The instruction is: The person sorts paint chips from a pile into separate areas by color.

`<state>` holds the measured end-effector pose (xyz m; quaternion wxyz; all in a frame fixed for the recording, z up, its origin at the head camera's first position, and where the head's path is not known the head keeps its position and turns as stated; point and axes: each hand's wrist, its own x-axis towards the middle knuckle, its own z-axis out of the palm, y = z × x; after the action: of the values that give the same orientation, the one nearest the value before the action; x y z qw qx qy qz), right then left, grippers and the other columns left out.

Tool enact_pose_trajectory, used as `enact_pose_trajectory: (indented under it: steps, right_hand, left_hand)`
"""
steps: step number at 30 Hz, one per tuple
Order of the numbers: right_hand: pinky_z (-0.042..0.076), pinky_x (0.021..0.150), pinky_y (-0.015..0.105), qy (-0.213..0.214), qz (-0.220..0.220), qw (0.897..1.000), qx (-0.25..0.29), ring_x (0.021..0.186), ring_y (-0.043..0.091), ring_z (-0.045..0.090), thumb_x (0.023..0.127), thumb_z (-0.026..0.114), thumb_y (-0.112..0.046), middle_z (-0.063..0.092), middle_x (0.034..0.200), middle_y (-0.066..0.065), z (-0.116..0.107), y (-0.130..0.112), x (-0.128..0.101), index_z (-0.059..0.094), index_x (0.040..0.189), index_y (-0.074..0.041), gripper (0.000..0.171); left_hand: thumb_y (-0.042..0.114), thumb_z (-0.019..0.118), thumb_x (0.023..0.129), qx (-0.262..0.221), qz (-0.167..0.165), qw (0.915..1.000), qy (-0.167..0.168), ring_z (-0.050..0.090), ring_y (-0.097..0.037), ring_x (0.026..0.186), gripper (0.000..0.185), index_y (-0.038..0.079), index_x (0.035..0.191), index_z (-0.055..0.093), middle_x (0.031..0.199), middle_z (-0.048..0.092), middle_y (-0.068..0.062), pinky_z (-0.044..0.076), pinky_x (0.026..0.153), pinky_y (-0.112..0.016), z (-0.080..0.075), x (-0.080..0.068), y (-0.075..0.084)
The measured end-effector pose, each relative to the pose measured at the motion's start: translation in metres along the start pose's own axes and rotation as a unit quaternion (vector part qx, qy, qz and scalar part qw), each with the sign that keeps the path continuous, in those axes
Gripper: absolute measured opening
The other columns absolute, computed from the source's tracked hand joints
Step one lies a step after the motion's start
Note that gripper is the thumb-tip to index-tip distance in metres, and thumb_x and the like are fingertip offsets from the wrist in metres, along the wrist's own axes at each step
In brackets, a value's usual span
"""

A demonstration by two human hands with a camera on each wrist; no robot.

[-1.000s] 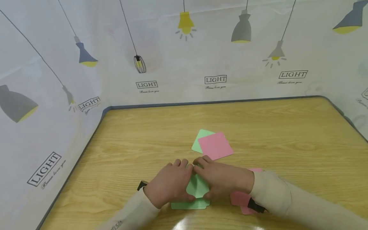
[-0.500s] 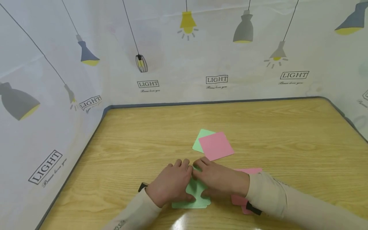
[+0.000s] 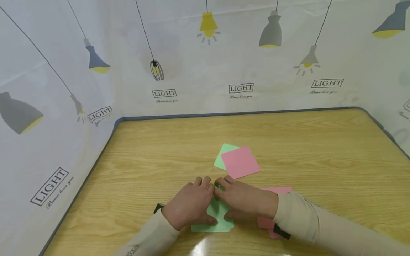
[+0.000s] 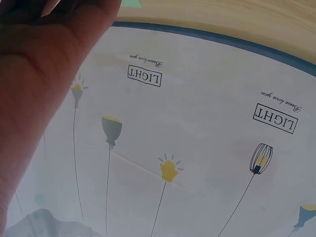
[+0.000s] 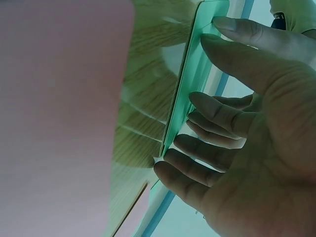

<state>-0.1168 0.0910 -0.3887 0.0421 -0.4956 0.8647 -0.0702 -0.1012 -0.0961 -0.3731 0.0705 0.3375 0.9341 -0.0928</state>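
Green square cards (image 3: 222, 211) lie stacked on the table in front of me. My left hand (image 3: 192, 204) rests over their left side, its thumb flat on the top card and its fingers at the far edge. From the right, my right hand (image 3: 241, 199) reaches over the same stack, fingertips close to the left hand's. In the right wrist view, the fingers of both hands bend loosely, with fingertips on the green card (image 5: 190, 84). The left wrist view shows only part of the left hand (image 4: 44, 64); its fingertips are out of frame.
Farther back, a pink card (image 3: 241, 163) overlaps a green card (image 3: 220, 160). More pink cards (image 3: 265, 222) lie partly under my right forearm. A white sheet printed with lamps (image 3: 198, 64) encloses the wooden table (image 3: 153, 149) at the back and sides.
The upper green card, raised between my hands a second ago, has come down flat onto the lower one. My right hand has shifted slightly left; in the last half second almost nothing moves.
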Motion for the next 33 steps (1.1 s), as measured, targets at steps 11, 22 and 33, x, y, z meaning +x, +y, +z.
enact_pose_trajectory:
  steps: [11,22,33]
  right_hand:
    - [0.044,0.094,0.03,-0.009,-0.004,1.0,-0.003,0.112,0.023,0.046,0.085,0.074,-0.036,0.047,0.127,0.01,0.002,-0.001,0.0,0.056,0.118,-0.009,0.046]
    - [0.051,0.087,0.035,0.02,0.049,0.996,0.067,0.121,0.03,0.046,0.083,0.078,-0.018,0.047,0.134,0.016,-0.017,0.039,-0.012,0.058,0.119,-0.004,0.044]
    - [0.039,0.103,0.049,-0.022,0.139,0.977,0.161,0.141,0.034,0.023,0.079,0.079,-0.022,0.026,0.153,0.017,-0.015,0.108,-0.019,0.052,0.127,-0.01,0.056]
  left_hand:
    - [0.053,0.074,0.079,-0.125,0.034,0.9916,0.005,0.047,-0.016,0.087,0.059,0.008,0.116,0.062,0.097,0.048,0.004,0.049,0.072,-0.028,0.002,0.009,-0.022]
    - [0.048,0.067,0.09,-0.159,0.048,0.9853,0.038,0.044,-0.027,0.124,0.064,0.005,0.134,0.051,0.135,0.046,-0.009,0.043,0.101,-0.037,0.007,0.043,-0.036]
    - [0.064,0.061,0.086,-0.104,0.049,0.9931,0.021,0.032,-0.03,0.135,0.079,0.008,0.138,0.043,0.145,0.037,-0.014,0.033,0.109,-0.038,0.005,0.098,-0.025]
